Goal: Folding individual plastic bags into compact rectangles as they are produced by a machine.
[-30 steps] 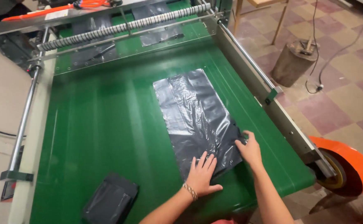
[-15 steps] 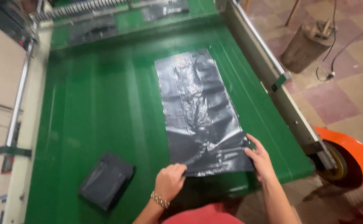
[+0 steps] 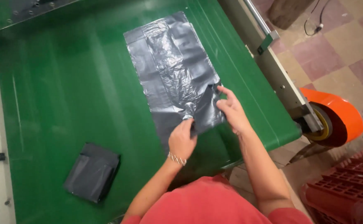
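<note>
We are gripping the near end of a black plastic bag [image 3: 173,70], our left hand [image 3: 182,140] and right hand [image 3: 231,110] both pinching it. The bag is lying lengthwise away from us on the green desk [image 3: 65,83]. A folded bag [image 3: 92,172] is resting nearby, left.

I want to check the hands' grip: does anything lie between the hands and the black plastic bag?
Nothing visible does. The left hand and right hand both touch the black plastic bag directly at its near end.
</note>
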